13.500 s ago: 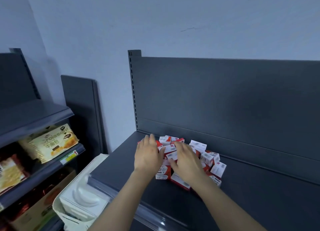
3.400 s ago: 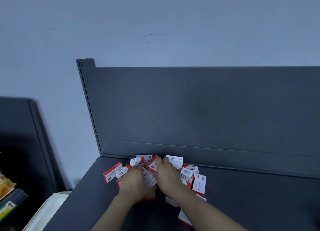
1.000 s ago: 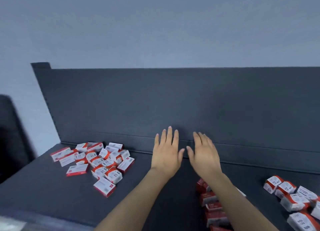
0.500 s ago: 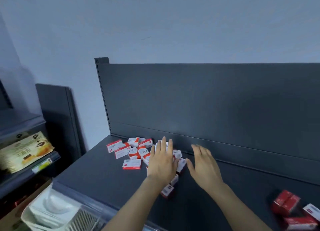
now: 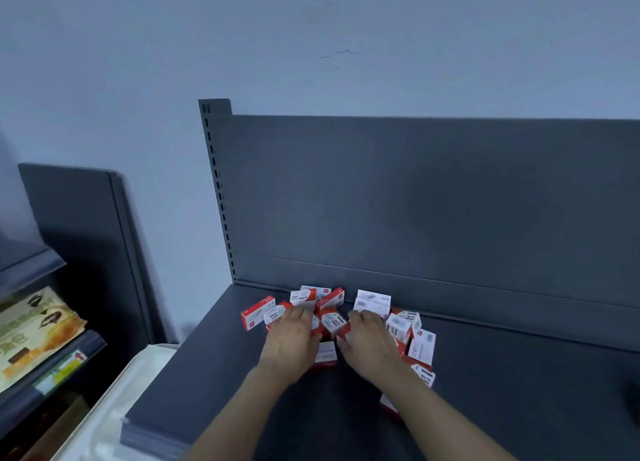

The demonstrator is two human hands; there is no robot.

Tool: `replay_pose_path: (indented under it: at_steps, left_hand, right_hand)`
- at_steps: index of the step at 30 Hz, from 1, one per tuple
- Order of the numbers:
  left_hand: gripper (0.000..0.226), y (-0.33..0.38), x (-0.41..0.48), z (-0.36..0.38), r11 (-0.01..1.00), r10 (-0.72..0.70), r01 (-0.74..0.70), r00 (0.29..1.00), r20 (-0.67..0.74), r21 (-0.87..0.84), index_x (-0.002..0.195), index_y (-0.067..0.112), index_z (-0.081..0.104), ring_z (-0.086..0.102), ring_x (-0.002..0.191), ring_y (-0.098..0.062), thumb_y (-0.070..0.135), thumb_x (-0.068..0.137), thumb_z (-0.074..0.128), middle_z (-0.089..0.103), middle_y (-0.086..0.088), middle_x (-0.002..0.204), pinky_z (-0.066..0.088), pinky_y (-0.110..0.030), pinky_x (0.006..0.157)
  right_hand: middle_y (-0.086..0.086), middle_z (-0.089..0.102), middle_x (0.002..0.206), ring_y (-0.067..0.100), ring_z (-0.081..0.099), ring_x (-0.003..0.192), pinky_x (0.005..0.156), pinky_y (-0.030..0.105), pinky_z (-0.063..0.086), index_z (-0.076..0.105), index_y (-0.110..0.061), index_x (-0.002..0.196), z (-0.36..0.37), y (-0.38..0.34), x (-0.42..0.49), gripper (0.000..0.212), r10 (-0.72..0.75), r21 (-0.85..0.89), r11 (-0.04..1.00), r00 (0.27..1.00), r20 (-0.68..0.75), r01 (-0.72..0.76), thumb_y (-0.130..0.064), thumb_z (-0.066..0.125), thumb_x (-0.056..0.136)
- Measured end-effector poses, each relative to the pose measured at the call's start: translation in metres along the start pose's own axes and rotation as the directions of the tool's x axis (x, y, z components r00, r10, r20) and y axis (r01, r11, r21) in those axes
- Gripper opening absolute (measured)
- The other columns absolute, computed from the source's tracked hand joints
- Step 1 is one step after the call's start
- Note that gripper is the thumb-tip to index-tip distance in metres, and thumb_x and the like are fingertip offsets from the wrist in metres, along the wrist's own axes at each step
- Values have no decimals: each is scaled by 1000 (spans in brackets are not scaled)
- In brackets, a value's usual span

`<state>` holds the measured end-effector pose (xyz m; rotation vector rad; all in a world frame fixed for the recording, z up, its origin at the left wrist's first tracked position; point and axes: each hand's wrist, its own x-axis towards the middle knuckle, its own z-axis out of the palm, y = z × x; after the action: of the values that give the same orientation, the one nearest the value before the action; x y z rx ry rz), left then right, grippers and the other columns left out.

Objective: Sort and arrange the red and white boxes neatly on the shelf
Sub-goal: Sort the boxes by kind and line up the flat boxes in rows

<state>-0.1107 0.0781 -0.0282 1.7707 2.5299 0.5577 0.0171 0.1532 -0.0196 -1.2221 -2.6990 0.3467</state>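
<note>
Your left hand [image 5: 294, 339] and right hand [image 5: 372, 343] both lie palm-down on a loose heap of boxes [image 5: 332, 322] at the far left of the shelf [image 5: 207, 391], close to its back panel [image 5: 415, 201]. The left hand rests fairly flat, fingers relaxed over the boxes under it. The right hand's fingers bend down at the far end of the heap, just short of a white-faced box [image 5: 373, 303]; you cannot tell whether they grip anything. A few boxes show in the gap between your hands, more spill out left of the left hand and right of the right hand, and some lie near, beside your right forearm. The boxes are small, red and white with printed labels, tilted every way, some on edge, some flat.
</note>
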Motion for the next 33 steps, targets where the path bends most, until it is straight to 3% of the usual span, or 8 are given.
replay_pose_path:
  at_steps: [5,11,16,22,24,28,33]
  left_hand:
    - [52,-4,26,1,983,114,-140,974,196,123,134,15,44,42,127,-21,1,85,53,46,-6,138,37,-30,106]
    - [55,-13,44,0,893,218,-330,911,349,305,138,11,38,29,137,-24,11,87,58,35,-7,147,25,-32,113]
    - [52,-17,50,3,876,221,-338,916,336,345,134,13,41,41,127,-21,16,86,61,43,-6,140,34,-30,106]
    - [51,-23,49,-4,851,215,-352,911,353,389,131,16,48,40,129,-20,27,84,62,39,-2,144,33,-35,107]
    - [53,-25,48,-7,857,212,-354,905,370,375,133,17,47,35,133,-20,31,84,62,33,0,148,29,-36,110]
    - [55,-21,45,-19,926,176,-258,941,291,277,131,19,47,44,123,-19,36,81,65,48,0,136,33,-32,106]
    - [37,-9,48,-43,990,134,-126,979,153,-65,109,25,56,61,99,-13,29,76,73,64,7,105,47,-25,83]
  right_hand:
    - [13,45,132,27,41,123,100,33,37,44,-5,128,9,1,12,41,38,-76,997,998,49,-35,-28,47,94]
    - [14,44,131,28,42,122,100,32,38,41,-5,129,16,1,22,44,50,-107,993,998,49,-45,-22,54,90]
    - [14,47,133,26,44,122,101,30,37,38,-5,132,22,-1,23,47,41,-73,997,998,39,-38,-16,54,89]
    - [13,50,131,26,48,120,98,31,40,41,-5,129,22,1,21,45,28,-64,998,998,53,-24,-17,56,89]
    - [12,52,129,25,50,117,95,31,42,43,-5,126,21,1,20,42,26,-56,998,999,48,-23,-17,56,89]
    - [11,53,126,25,52,115,92,32,42,45,-7,123,11,0,19,41,25,9,1000,1000,-4,-25,-25,58,89]
    - [12,56,119,27,54,110,86,33,44,49,-6,117,-23,-1,15,39,30,101,995,994,-107,-20,-26,63,86]
